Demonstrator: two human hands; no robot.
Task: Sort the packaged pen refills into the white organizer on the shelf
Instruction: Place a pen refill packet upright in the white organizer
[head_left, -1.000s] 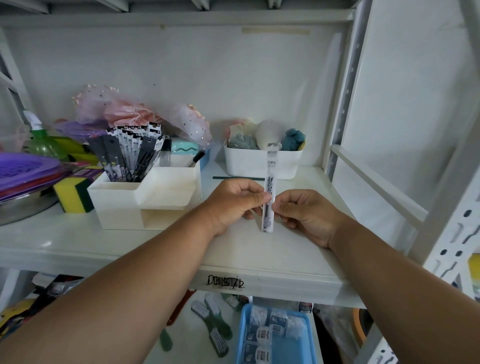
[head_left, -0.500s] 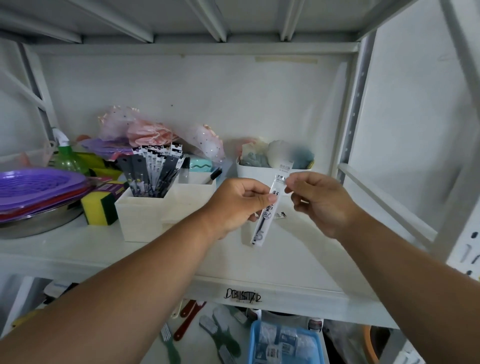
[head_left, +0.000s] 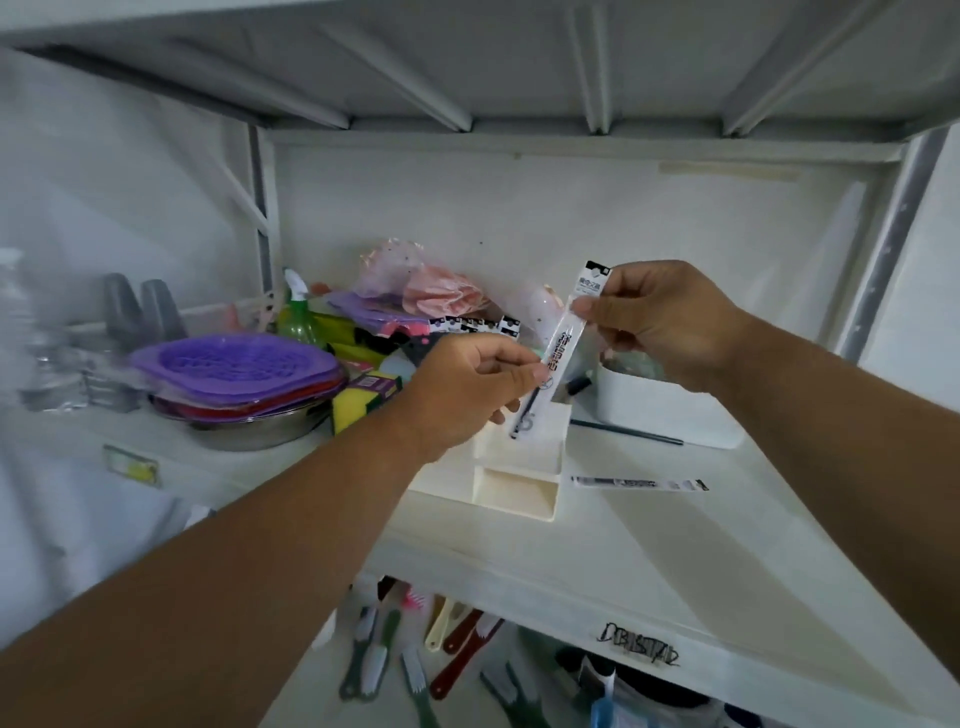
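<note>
Both hands' grip (left hand (head_left: 467, 384), right hand (head_left: 660, 325)) pinches packaged refill (head_left: 563, 343).

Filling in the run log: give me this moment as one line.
left hand: pinches refill pack | right hand: pinches its top | pack: tilted above white organizer | another refill pack: on shelf

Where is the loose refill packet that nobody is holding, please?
In the head view, the loose packet lies flat on the shelf right of centre, just right of the white organizer and in front of the white bin.
</note>
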